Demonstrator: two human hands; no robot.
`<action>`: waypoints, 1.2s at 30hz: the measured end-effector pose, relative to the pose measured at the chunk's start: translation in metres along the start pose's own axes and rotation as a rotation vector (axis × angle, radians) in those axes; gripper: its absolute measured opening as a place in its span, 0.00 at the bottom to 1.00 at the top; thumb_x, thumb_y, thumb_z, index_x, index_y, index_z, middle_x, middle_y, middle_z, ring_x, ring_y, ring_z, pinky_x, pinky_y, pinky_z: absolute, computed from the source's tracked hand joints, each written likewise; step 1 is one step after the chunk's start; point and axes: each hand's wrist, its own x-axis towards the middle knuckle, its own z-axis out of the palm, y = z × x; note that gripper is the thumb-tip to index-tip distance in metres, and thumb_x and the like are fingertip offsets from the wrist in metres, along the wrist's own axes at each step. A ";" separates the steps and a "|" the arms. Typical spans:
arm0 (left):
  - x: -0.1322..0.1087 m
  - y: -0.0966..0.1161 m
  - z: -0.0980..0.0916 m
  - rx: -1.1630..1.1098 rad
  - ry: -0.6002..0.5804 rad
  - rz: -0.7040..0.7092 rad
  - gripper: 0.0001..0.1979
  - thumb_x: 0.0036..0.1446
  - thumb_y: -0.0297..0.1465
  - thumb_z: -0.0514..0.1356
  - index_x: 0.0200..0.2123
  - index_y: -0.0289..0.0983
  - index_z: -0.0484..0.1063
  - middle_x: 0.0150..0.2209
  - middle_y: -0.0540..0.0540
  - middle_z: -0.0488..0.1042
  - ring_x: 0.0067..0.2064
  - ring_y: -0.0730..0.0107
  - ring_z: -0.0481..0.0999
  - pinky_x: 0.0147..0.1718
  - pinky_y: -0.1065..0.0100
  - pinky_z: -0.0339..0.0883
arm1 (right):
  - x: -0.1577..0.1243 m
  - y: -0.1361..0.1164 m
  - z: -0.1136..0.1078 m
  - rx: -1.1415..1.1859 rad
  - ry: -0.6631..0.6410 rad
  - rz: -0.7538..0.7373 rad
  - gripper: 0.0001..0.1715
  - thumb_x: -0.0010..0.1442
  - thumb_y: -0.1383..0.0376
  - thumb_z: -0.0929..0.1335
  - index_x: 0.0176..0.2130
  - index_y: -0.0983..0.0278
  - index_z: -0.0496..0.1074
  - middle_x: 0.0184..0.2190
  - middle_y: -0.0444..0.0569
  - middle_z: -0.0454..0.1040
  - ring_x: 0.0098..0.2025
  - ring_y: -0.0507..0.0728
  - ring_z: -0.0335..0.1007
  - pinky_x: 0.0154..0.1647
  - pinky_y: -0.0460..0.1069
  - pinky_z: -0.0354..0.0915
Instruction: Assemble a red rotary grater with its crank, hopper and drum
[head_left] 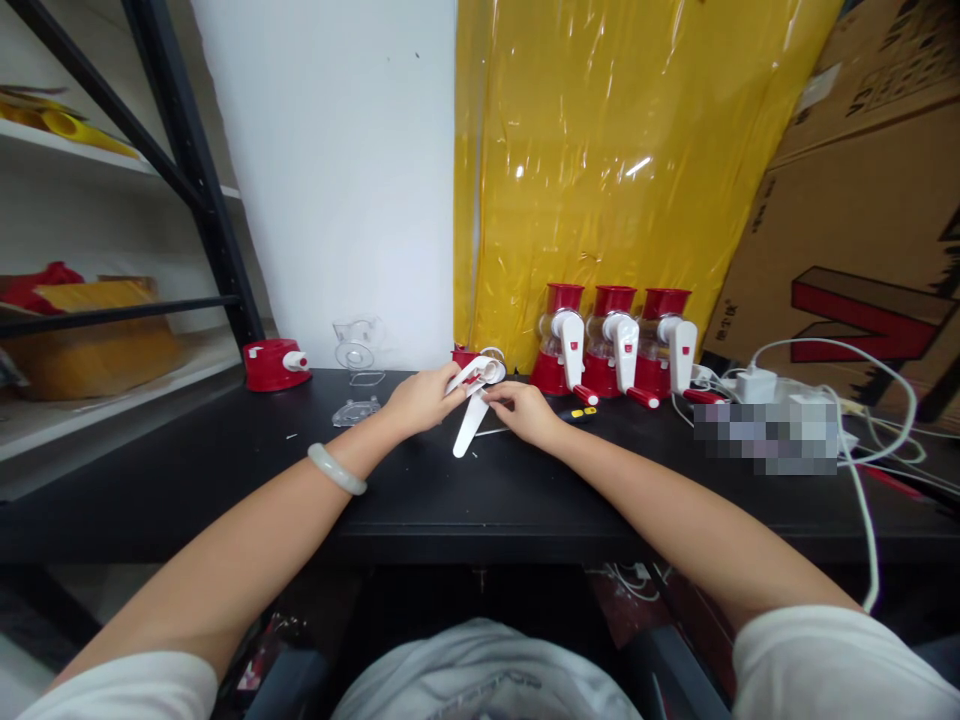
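Observation:
My left hand (427, 400) is closed round a white plastic crank handle (474, 372), which shows some red inside. The fingers of my right hand (527, 414) pinch the upper end of a white tapered strip (470, 427), which looks like a crank cover and points down towards me. Both hands are close together over the black table, the two white parts almost touching. Behind them is a red part (463, 355), mostly hidden by the left hand and the white handle. My right fingertips partly cover the strip's top end.
Several red-and-white rotary graters (568, 345) stand at the back right. A red base (277, 365) and clear plastic parts (355, 411) lie left on the black table (420, 500). A yellow-and-black tool (583, 412) lies behind my right hand. White cables (870, 500) tangle at right.

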 end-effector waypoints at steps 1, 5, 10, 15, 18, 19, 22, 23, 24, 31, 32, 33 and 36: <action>0.000 0.000 0.000 0.005 0.000 -0.008 0.14 0.61 0.44 0.52 0.40 0.41 0.68 0.23 0.50 0.73 0.25 0.63 0.73 0.25 0.68 0.55 | 0.000 0.000 -0.001 0.005 0.027 -0.006 0.11 0.57 0.71 0.67 0.37 0.62 0.80 0.42 0.52 0.81 0.44 0.57 0.78 0.44 0.53 0.74; 0.002 -0.004 0.004 -0.017 0.051 -0.040 0.17 0.63 0.45 0.50 0.42 0.39 0.67 0.26 0.47 0.75 0.26 0.62 0.73 0.26 0.68 0.56 | 0.001 -0.001 -0.002 0.015 0.105 -0.045 0.13 0.57 0.71 0.66 0.38 0.63 0.80 0.43 0.52 0.80 0.45 0.57 0.77 0.44 0.53 0.74; 0.004 -0.006 0.008 -0.117 0.182 -0.072 0.26 0.64 0.52 0.45 0.36 0.37 0.70 0.28 0.44 0.75 0.29 0.62 0.74 0.28 0.67 0.58 | 0.002 -0.009 -0.007 0.007 0.243 -0.138 0.16 0.59 0.69 0.65 0.44 0.62 0.78 0.49 0.54 0.78 0.52 0.58 0.74 0.55 0.57 0.70; 0.004 0.002 0.004 -0.344 0.232 -0.077 0.32 0.63 0.55 0.43 0.34 0.35 0.73 0.29 0.45 0.76 0.33 0.62 0.74 0.31 0.67 0.62 | 0.002 -0.024 -0.015 0.026 0.261 -0.284 0.23 0.61 0.69 0.63 0.56 0.61 0.70 0.58 0.57 0.70 0.61 0.59 0.66 0.62 0.61 0.64; 0.005 0.004 0.007 -0.506 0.239 -0.034 0.30 0.63 0.54 0.46 0.39 0.33 0.73 0.35 0.44 0.77 0.38 0.62 0.75 0.37 0.66 0.65 | 0.003 -0.031 -0.017 0.005 0.174 -0.345 0.32 0.61 0.69 0.64 0.63 0.59 0.59 0.64 0.58 0.61 0.67 0.61 0.56 0.63 0.63 0.62; 0.006 0.004 0.010 -0.575 0.254 -0.003 0.29 0.62 0.53 0.47 0.42 0.33 0.72 0.39 0.43 0.77 0.42 0.61 0.75 0.41 0.66 0.66 | 0.004 -0.033 -0.017 -0.011 0.139 -0.349 0.35 0.61 0.69 0.64 0.65 0.59 0.55 0.65 0.59 0.57 0.68 0.62 0.53 0.63 0.64 0.61; 0.010 0.001 0.020 -0.760 0.271 0.092 0.26 0.60 0.48 0.56 0.51 0.33 0.65 0.48 0.40 0.74 0.50 0.62 0.73 0.49 0.64 0.65 | 0.011 -0.037 -0.016 -0.072 0.075 -0.353 0.41 0.59 0.69 0.65 0.67 0.60 0.48 0.67 0.60 0.51 0.69 0.63 0.49 0.64 0.65 0.60; 0.012 0.000 0.024 -0.790 0.257 0.110 0.26 0.57 0.45 0.59 0.52 0.33 0.63 0.49 0.39 0.73 0.50 0.62 0.73 0.50 0.63 0.65 | 0.014 -0.039 -0.016 -0.085 0.074 -0.359 0.41 0.59 0.69 0.65 0.67 0.60 0.48 0.66 0.61 0.51 0.70 0.63 0.49 0.65 0.65 0.60; 0.013 -0.001 0.026 -0.807 0.243 0.122 0.27 0.55 0.43 0.61 0.52 0.34 0.62 0.49 0.39 0.73 0.50 0.62 0.73 0.50 0.62 0.66 | 0.017 -0.041 -0.015 -0.091 0.078 -0.367 0.41 0.59 0.70 0.64 0.67 0.61 0.47 0.66 0.62 0.50 0.70 0.63 0.48 0.65 0.65 0.59; 0.013 -0.005 0.026 -0.729 0.366 0.060 0.18 0.57 0.39 0.58 0.48 0.37 0.63 0.45 0.42 0.74 0.45 0.64 0.75 0.47 0.61 0.67 | 0.029 -0.051 0.016 0.151 0.258 -0.271 0.35 0.59 0.69 0.65 0.62 0.60 0.50 0.67 0.63 0.46 0.70 0.63 0.47 0.64 0.65 0.60; 0.011 -0.005 0.024 -0.674 0.368 0.034 0.17 0.58 0.39 0.57 0.47 0.37 0.62 0.42 0.43 0.75 0.42 0.64 0.76 0.44 0.62 0.68 | 0.029 -0.051 0.023 0.240 0.315 -0.189 0.35 0.59 0.67 0.66 0.62 0.60 0.49 0.66 0.64 0.49 0.69 0.62 0.50 0.63 0.63 0.63; 0.009 -0.004 0.022 -0.609 0.363 0.014 0.16 0.58 0.40 0.57 0.45 0.37 0.62 0.39 0.44 0.75 0.39 0.65 0.76 0.40 0.63 0.68 | 0.029 -0.050 0.028 0.334 0.338 -0.108 0.34 0.60 0.66 0.65 0.61 0.61 0.49 0.64 0.64 0.54 0.67 0.61 0.56 0.61 0.62 0.65; 0.002 -0.001 0.018 -0.385 0.321 0.006 0.14 0.60 0.40 0.55 0.44 0.38 0.60 0.34 0.44 0.74 0.33 0.64 0.76 0.33 0.64 0.67 | 0.027 -0.049 0.034 0.527 0.313 0.053 0.26 0.61 0.58 0.67 0.54 0.62 0.58 0.53 0.60 0.70 0.57 0.58 0.70 0.57 0.59 0.69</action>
